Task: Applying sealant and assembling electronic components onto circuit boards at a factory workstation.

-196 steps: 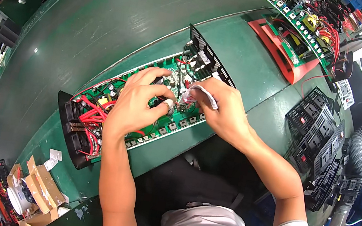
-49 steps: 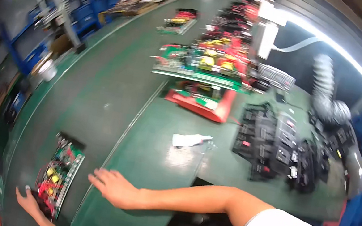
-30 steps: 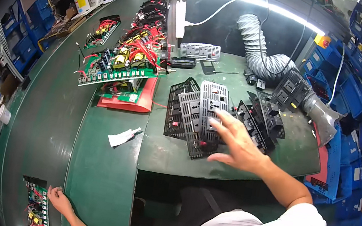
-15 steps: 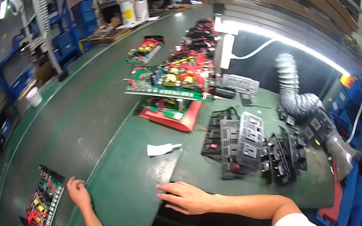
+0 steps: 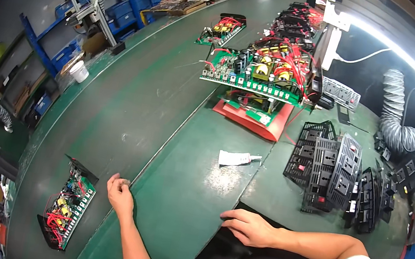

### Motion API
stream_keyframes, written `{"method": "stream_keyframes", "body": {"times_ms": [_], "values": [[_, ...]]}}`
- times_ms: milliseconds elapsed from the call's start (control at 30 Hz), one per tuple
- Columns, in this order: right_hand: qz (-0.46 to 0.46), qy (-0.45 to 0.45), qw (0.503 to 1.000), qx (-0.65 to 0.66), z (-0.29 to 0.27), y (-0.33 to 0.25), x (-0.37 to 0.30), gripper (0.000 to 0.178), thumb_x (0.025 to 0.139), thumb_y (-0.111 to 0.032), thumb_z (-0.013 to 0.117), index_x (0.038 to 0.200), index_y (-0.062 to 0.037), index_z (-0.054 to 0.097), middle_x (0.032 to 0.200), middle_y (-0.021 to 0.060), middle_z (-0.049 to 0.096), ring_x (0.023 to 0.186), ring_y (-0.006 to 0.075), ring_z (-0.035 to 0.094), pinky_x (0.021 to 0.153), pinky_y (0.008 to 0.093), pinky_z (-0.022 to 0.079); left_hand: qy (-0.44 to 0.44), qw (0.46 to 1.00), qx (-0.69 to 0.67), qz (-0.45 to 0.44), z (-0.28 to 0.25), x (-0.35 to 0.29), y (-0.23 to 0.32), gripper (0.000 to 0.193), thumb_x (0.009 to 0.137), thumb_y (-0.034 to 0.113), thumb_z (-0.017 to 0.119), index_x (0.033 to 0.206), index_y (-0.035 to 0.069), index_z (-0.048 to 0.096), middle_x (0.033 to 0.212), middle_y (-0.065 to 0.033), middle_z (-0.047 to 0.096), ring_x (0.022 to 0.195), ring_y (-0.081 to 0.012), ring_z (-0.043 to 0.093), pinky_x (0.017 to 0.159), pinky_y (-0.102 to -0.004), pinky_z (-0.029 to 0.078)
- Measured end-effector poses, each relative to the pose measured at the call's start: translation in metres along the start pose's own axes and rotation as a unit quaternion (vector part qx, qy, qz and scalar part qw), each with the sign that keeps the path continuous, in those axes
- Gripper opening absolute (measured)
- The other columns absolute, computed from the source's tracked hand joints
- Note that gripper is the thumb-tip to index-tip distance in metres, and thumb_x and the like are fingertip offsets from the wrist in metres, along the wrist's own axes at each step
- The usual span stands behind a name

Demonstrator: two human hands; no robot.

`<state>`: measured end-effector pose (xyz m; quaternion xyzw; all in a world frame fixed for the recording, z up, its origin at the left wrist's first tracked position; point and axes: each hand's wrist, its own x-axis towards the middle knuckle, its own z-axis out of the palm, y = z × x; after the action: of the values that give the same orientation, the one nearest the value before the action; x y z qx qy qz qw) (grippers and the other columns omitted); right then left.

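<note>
My left hand (image 5: 120,198) hovers over or rests on the seam of the green work surface, its fingers loosely bent and apart, holding nothing. Nearest to it, on the left, lies a green circuit board (image 5: 68,208) with red wires, yellow coils and black end plates; a gap separates them. At the near edge of the bench, my right hand (image 5: 251,228) lies with fingers stretched out and nothing in them. Beyond it is a white tube (image 5: 235,159) with a narrow nozzle. Stacked black and grey slotted panels (image 5: 344,169) with sockets lie farther right.
Wired circuit boards (image 5: 261,72) are piled at the far middle, above a red sheet (image 5: 247,122). Another board (image 5: 224,30) lies behind them. A silver flexible duct (image 5: 399,112) stands at the right under a bright tube lamp (image 5: 396,54). A white cup (image 5: 79,71) sits at the far left edge.
The whole view has swung left, so the bench things appear farther right. The gap between my left hand and the near circuit board has widened. Both hands remain without anything in them.
</note>
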<state>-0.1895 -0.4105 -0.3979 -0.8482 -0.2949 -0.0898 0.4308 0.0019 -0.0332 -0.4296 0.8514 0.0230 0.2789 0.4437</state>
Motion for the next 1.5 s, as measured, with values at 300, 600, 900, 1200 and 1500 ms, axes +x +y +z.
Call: {"method": "stream_keyframes", "body": {"times_ms": [300, 600, 900, 1200, 1500], "values": [[0.056, 0.039, 0.998, 0.014, -0.007, 0.002, -0.008, 0.031, 0.09, -0.006, 0.066, 0.12, -0.0011, 0.06, 0.148, 0.018, 0.049, 0.138, 0.0371, 0.046, 0.112, 0.0442, 0.043, -0.027, 0.999, -0.006, -0.023, -0.001, -0.005, 0.011, 0.015, 0.086, -0.007, 0.054, 0.087, -0.001, 0.067, 0.127, -0.0131, 0.06, 0.091, -0.0195, 0.065, 0.072, -0.0308, 0.051], [0.066, -0.08, 0.994, -0.017, -0.012, 0.007, 0.001, 0.051, 0.088, -0.008, 0.07, 0.136, -0.0014, 0.055, 0.154, 0.0194, 0.042, 0.145, 0.0382, 0.037, 0.117, 0.0468, 0.037, 0.001, 0.997, 0.072, 0.017, -0.005, -0.001, 0.007, 0.016, 0.087, 0.008, 0.073, 0.102, 0.002, 0.072, 0.124, -0.0135, 0.064, 0.106, -0.0254, 0.064, 0.089, -0.0334, 0.053], [0.137, -0.09, 0.98, -0.112, -0.024, -0.007, 0.002, 0.046, 0.089, 0.004, 0.06, 0.135, 0.0029, 0.054, 0.155, 0.0232, 0.041, 0.147, 0.044, 0.033, 0.12, 0.0506, 0.028, 0.011, 0.998, 0.061, -0.009, 0.028, 0.0, 0.044, 0.021, 0.083, 0.021, 0.073, 0.081, 0.0, 0.071, 0.117, -0.0138, 0.068, 0.102, -0.0324, 0.066, 0.086, -0.0394, 0.052], [0.14, -0.117, 0.976, -0.122, -0.027, 0.005, 0.001, 0.047, 0.093, 0.001, 0.055, 0.139, 0.0001, 0.05, 0.159, 0.0202, 0.037, 0.15, 0.0425, 0.028, 0.122, 0.0501, 0.025, 0.005, 0.996, 0.023, -0.087, 0.025, -0.002, 0.055, 0.023, 0.084, 0.019, 0.074, 0.076, -0.001, 0.067, 0.115, -0.0141, 0.069, 0.088, -0.0314, 0.068, 0.077, -0.0395, 0.053], [0.138, -0.112, 0.98, -0.092, -0.043, 0.012, 0.015, 0.052, 0.088, 0.006, 0.059, 0.139, -0.0012, 0.052, 0.159, 0.0197, 0.037, 0.15, 0.041, 0.029, 0.122, 0.0487, 0.025, 0.006, 0.997, 0.056, -0.043, 0.037, 0.009, 0.052, 0.021, 0.083, 0.019, 0.074, 0.077, -0.001, 0.067, 0.114, -0.0114, 0.069, 0.083, -0.0262, 0.068, 0.075, -0.0375, 0.052]]}}
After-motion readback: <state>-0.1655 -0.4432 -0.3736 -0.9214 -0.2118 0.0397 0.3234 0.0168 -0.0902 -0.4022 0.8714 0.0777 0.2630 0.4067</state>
